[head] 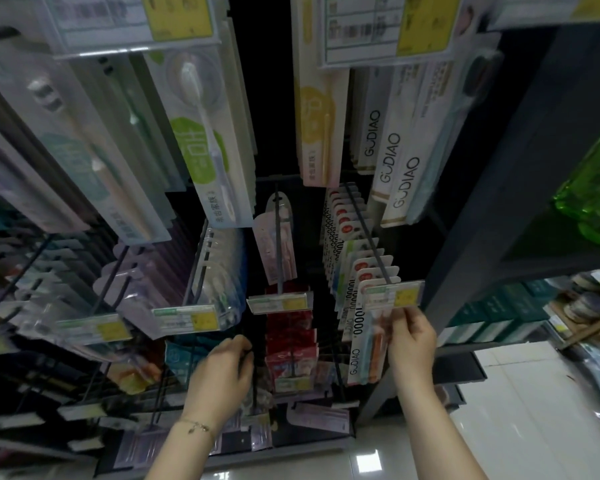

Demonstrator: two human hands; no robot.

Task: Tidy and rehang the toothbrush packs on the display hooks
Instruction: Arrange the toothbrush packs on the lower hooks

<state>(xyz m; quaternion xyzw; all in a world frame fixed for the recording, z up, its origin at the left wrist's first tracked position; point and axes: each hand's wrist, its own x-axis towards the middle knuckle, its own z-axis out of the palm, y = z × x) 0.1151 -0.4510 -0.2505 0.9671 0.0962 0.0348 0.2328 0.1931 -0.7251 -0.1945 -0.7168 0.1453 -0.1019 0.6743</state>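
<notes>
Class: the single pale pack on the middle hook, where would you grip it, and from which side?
Probably pinch the pack mid-body by its long edges, reaching from the front, beside the price tag; it hangs flat-on, alone, with space either side.

Twelve o'clock: price tags (pixel 132 19) blurred, unreadable. Three o'clock: green bottle (pixel 593 195) cut by the edge. Fingertips of the left hand (pixel 222 375) hidden.

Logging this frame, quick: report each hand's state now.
Left hand: fingers curled by a black display hook; grip cannot be told.
Right hand: pinching the front GUDIAO toothbrush pack.
</notes>
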